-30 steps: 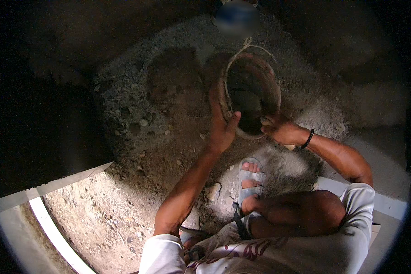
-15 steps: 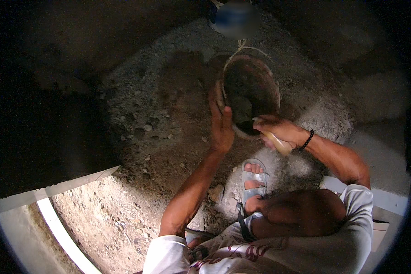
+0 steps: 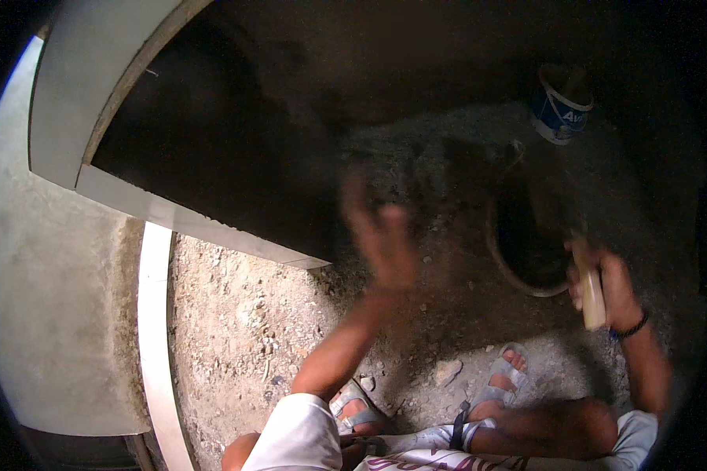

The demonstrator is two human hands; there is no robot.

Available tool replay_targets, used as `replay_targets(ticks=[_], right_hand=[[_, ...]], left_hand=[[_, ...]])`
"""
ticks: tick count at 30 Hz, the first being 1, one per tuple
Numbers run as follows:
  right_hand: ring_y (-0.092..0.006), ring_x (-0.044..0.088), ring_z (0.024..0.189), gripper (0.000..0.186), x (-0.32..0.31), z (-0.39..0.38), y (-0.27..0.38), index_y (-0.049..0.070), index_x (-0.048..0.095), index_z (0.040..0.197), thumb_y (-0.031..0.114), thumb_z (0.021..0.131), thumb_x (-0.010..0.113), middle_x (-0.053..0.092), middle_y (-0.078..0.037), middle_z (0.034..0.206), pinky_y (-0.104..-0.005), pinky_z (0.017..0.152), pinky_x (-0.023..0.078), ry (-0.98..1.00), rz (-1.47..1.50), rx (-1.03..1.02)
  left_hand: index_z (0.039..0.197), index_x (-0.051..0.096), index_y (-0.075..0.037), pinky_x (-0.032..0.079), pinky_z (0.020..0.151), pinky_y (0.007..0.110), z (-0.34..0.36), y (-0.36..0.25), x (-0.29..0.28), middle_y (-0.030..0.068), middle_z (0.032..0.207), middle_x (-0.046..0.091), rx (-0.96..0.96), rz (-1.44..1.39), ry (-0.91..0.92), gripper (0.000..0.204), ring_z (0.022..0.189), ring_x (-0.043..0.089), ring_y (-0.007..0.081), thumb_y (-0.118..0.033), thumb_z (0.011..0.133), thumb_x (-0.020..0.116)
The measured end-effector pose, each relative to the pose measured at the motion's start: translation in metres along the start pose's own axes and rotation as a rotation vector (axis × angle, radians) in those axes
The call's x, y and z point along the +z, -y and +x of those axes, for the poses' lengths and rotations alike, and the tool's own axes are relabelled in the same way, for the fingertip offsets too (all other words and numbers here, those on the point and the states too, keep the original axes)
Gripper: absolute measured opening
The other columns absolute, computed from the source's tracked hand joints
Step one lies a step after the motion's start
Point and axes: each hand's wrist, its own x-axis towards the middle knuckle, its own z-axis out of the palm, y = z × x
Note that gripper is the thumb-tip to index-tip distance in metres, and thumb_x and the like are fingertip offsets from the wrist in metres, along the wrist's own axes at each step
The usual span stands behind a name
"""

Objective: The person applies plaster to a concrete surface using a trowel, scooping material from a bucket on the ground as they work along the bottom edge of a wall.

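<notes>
My right hand is closed round the pale handle of a trowel. The trowel's far end is dim, over the mouth of a dark bucket. Tilted on the ground, this round bucket has a pale rim and a cord at its far edge; what lies inside is too dark to make out. Off to the bucket's left, my left hand is in the air, touching nothing. Motion blurs it, but its fingers are spread.
A blue and white pail stands beyond the bucket. At left, a pale-edged slab juts over a dark hollow. Below it runs a white strip along gravelly ground. Loose stones lie near my sandalled feet.
My left hand has let go of the bucket's side and moved away left. My right hand still grips the trowel, its handle now more upright. The view has swung left.
</notes>
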Motion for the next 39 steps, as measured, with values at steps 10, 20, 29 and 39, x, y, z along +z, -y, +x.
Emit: replay_targets(ticks=[10, 20, 29, 39], right_hand=[[-0.0121, 0.052, 0.057, 0.035, 0.166, 0.148, 0.081, 0.01, 0.052, 0.098, 0.041, 0.082, 0.053, 0.053, -0.002, 0.075, -0.0281, 0.05, 0.047, 0.606, 0.119, -0.242], [-0.0187, 0.058, 0.07, 0.031, 0.315, 0.223, 0.091, 0.008, 0.047, 0.108, 0.028, 0.086, 0.054, 0.056, -0.008, 0.086, -0.0347, 0.058, 0.051, 0.557, 0.795, -0.442], [-0.0191, 0.058, 0.077, 0.036, 0.284, 0.365, 0.061, 0.009, 0.047, 0.115, 0.035, 0.09, 0.053, 0.057, -0.007, 0.094, -0.0355, 0.064, 0.051, 0.526, 0.856, -0.857], [-0.0178, 0.057, 0.075, 0.037, 0.363, 0.361, 0.134, 0.009, 0.049, 0.113, 0.037, 0.089, 0.053, 0.057, -0.006, 0.094, -0.0335, 0.064, 0.05, 0.564, 0.678, -0.893]], left_hand=[[0.131, 0.022, 0.002, 0.031, 0.1, 0.044, 0.165, -0.068, -0.201, 0.0225, 0.128, 0.027, 0.548, 0.273, -0.575, 0.066, 0.118, 0.034, 0.03, -0.036, 0.086, 0.052], [0.136, 0.016, 0.0, 0.04, 0.095, 0.046, 0.197, -0.04, -0.188, 0.0238, 0.125, 0.027, 0.678, 0.584, -0.521, 0.078, 0.117, 0.036, 0.0351, -0.052, 0.086, 0.045], [0.139, 0.019, -0.005, 0.04, 0.094, 0.047, 0.193, -0.034, -0.181, 0.0231, 0.134, 0.028, 0.629, 0.595, -0.485, 0.066, 0.119, 0.037, 0.036, -0.041, 0.089, 0.043], [0.138, 0.025, -0.014, 0.035, 0.101, 0.049, 0.199, -0.029, -0.192, 0.0207, 0.138, 0.026, 0.712, 0.865, -0.508, 0.072, 0.125, 0.034, 0.0365, -0.057, 0.083, 0.043]])
